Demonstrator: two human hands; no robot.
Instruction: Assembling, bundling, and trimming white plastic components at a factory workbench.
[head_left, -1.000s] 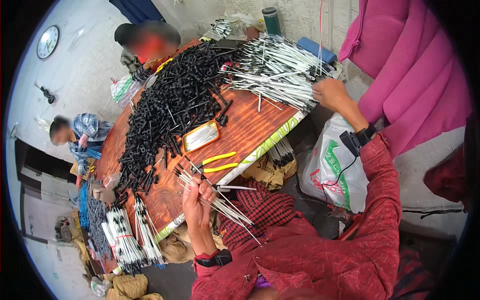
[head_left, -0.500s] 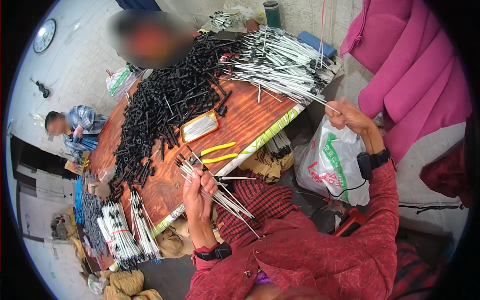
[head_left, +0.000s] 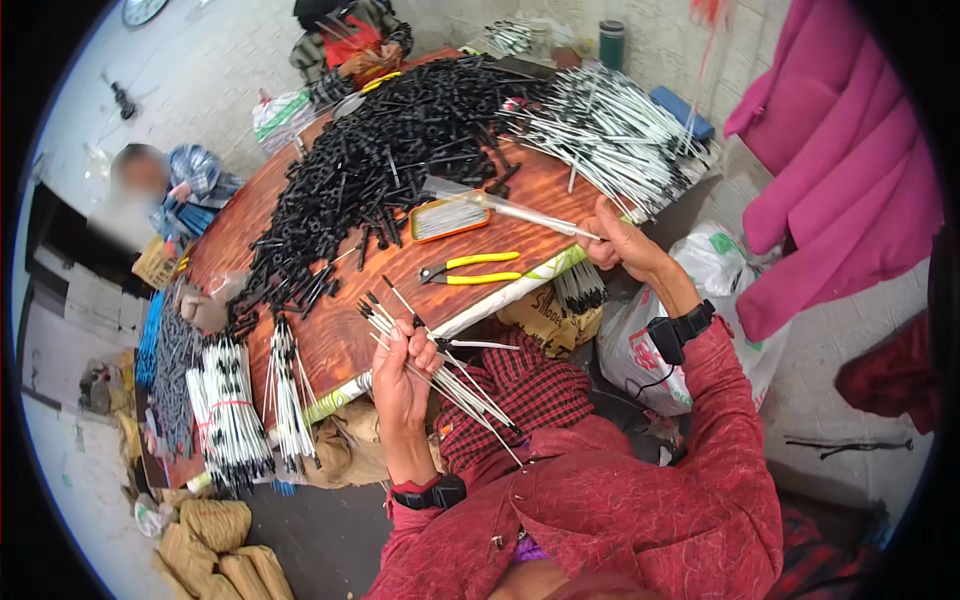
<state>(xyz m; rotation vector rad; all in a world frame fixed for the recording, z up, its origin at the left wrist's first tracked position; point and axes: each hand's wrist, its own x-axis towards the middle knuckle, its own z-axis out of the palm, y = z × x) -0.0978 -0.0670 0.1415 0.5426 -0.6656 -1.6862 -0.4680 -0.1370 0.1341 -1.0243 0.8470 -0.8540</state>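
Note:
My left hand [head_left: 403,375] is closed round a bunch of thin white rods with black ends [head_left: 462,395], held above my lap at the table's near edge. My right hand [head_left: 622,243] pinches the end of a white rod [head_left: 540,217], smeared by motion. That rod points left toward an orange-rimmed tray [head_left: 413,238] holding fine pale pins [head_left: 448,216]. Between my hands, cutting pliers with yellow handles [head_left: 485,279] lie on the table, jaws pointing left.
Black plastic pieces [head_left: 375,150] heap across the wooden table [head_left: 345,345], with loose white rods [head_left: 610,130] at the back right. Bundled rods [head_left: 230,410] stand at the left edge. Two people work across the table. A white bag [head_left: 640,350] is at my right.
My right hand has come left from beside the white rod pile, bringing a rod toward the tray. My left hand keeps its bunch. The whole view has shifted, showing more of the far person.

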